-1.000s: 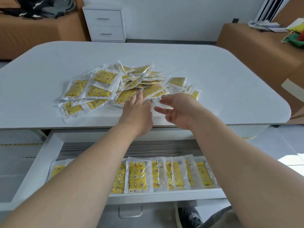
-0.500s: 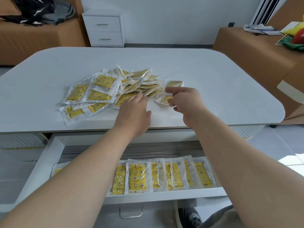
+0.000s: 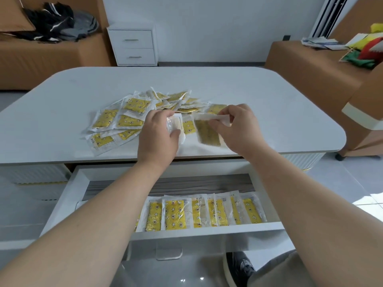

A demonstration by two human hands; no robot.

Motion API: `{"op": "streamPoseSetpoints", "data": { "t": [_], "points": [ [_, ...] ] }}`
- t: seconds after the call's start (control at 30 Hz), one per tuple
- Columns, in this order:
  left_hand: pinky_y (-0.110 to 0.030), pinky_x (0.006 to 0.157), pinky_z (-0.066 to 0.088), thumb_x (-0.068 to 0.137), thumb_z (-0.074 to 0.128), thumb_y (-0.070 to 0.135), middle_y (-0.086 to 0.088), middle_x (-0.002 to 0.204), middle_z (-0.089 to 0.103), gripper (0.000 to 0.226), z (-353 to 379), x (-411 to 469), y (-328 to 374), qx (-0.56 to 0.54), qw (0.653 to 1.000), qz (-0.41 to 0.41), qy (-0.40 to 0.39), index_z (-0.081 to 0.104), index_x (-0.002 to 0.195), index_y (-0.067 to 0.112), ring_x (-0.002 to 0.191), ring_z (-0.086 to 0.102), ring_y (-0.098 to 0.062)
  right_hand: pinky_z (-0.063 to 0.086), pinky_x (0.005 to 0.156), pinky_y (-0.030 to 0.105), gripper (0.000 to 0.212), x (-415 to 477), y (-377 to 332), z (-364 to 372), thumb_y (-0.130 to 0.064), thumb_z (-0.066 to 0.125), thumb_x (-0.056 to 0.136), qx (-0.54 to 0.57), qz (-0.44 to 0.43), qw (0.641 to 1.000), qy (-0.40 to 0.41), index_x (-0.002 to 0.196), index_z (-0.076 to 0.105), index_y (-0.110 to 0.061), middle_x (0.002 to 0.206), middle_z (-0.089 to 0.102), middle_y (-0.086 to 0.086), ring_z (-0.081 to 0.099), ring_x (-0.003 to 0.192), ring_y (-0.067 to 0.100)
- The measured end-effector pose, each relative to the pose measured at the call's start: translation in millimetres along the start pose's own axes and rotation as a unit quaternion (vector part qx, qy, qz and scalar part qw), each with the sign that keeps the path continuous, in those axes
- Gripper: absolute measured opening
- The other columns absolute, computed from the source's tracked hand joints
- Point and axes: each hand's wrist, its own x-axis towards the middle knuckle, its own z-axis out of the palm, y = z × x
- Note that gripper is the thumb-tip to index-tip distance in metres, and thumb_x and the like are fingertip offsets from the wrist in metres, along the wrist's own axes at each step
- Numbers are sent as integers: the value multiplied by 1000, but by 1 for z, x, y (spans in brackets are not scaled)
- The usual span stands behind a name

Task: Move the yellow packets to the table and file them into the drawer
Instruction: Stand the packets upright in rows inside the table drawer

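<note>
yellow packets look slippery: left hand grips one, right hand pinches a hanging packet by its edge; it could fall outside the drawer.

Yellow packets in clear wrap lie heaped and overlapping on the white tabletop, centre-left. The left hand and the right hand each hold one beside the heap. An overlapping row lies in the open drawer, lower centre.

The packet pile crowds the table centre; its right side lies bare.
</note>
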Motion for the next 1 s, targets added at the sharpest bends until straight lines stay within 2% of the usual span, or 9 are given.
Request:
{"op": "streamPoseSetpoints", "data": {
  "t": [0.13, 0.2, 0.3, 0.37, 0.47, 0.57, 0.77, 0.9, 1.0],
  "points": [
    [8, 85, 24, 88, 66, 0, -5, 130, 55, 42, -10, -5, 5, -33, 999, -29, 14, 58, 127, 12, 122, 51, -18, 51, 72, 31, 13, -6, -7, 0, -39, 63, 96, 153, 111, 981, -46, 100, 60, -27, 101, 66, -4, 63, 89, 16],
    [4, 80, 30, 88, 68, 2, -2, 131, 55, 49, -15, -6, 7, -52, 997, -53, 18, 53, 132, 17, 117, 50, -14, 61, 81, 46, 16, -10, -11, 5, -40, 62, 94, 229, 165, 958, -53, 106, 59, -30, 110, 68, 0, 69, 99, 25],
    [-3, 74, 36, 88, 71, 6, 1, 122, 57, 62, -23, -8, 9, -88, 990, -112, 16, 44, 141, 24, 104, 54, -9, 62, 81, 52, 40, -15, -16, 8, -36, 63, 97, 301, 237, 922, -56, 132, 52, -21, 121, 66, 5, 71, 100, 28],
    [-12, 78, 43, 87, 72, 9, 0, 120, 62, 64, -28, -9, 7, -112, 983, -142, 22, 44, 142, 27, 104, 61, -13, 62, 78, 53, 36, -17, -17, 9, -27, 63, 100, 386, 282, 875, -73, 131, 53, -14, 117, 70, 9, 74, 95, 29],
    [-6, 65, 42, 88, 72, 11, 3, 112, 66, 56, -37, -11, 2, -121, 979, -160, 37, 48, 136, 27, 85, 64, -3, 64, 75, 47, 24, -22, -23, 11, -16, 69, 97, 450, 308, 830, -119, 119, 63, -7, 110, 75, 13, 76, 90, 29],
    [-16, 67, 49, 89, 71, 12, 4, 106, 68, 49, -47, -13, -4, -124, 976, -170, 55, 49, 130, 27, 79, 63, 0, 63, 75, 43, 36, -26, -27, 18, -2, 74, 89, 451, 313, 823, -146, 123, 62, -3, 109, 75, 15, 77, 91, 30],
    [-46, 79, 61, 88, 70, 14, 1, 114, 67, 49, -70, -17, -30, -115, 972, -190, 76, 46, 124, 36, 94, 70, -20, 63, 77, 49, 41, -30, -42, 35, 9, 70, 89, 433, 307, 829, -174, 123, 58, -10, 109, 71, 17, 75, 92, 29],
    [-43, 77, 62, 86, 72, 6, 7, 110, 67, 46, -87, -21, -41, -131, 966, -201, 96, 53, 119, 32, 96, 70, -17, 63, 79, 46, 24, -34, -49, 54, 9, 64, 92, 352, 277, 858, -253, 100, 58, -13, 101, 67, 15, 70, 82, 27],
    [-35, 91, 58, 86, 69, -2, 11, 92, 68, 39, -100, -26, -46, -141, 971, -180, 64, 64, 105, 31, 90, 67, -7, 61, 87, 47, 23, -39, -59, 70, 12, 59, 92, 315, 259, 866, -289, 83, 67, -7, 96, 68, 15, 68, 84, 28]
  ]
}}
